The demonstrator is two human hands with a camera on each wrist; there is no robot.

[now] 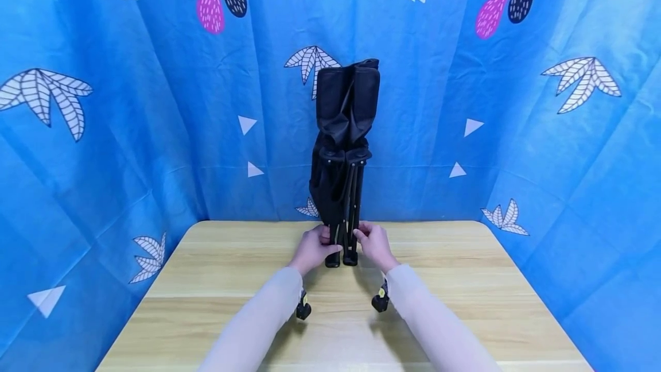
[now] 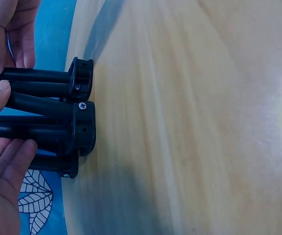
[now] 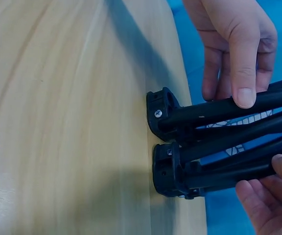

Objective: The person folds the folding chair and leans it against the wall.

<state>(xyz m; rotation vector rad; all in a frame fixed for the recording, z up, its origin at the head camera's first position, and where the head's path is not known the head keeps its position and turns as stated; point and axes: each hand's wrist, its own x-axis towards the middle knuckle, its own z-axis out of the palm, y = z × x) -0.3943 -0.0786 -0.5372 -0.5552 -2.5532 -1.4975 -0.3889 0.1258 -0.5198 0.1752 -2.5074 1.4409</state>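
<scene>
A black folding chair [image 1: 338, 148], folded into a tall bundle of fabric and thin tubes, stands upright near the table's back edge. My left hand [image 1: 312, 250] holds its left legs low down, thumb in front and fingers behind. On the other side, my right hand [image 1: 377, 245] pinches the right legs between thumb and fingers. The left wrist view shows the dark plastic feet [image 2: 84, 129] with screws at the tube ends, and the left hand's thumb and fingers [image 2: 21, 159] on either side of the tubes. In the right wrist view, both hands hold the leg tubes [image 3: 219, 111].
The pale wooden table [image 1: 206, 303] has rounded back corners. Blue patterned curtains [image 1: 413, 102] hang behind it and along both sides, close to the chair's back. Small black devices [image 1: 380, 297] are worn under the wrists.
</scene>
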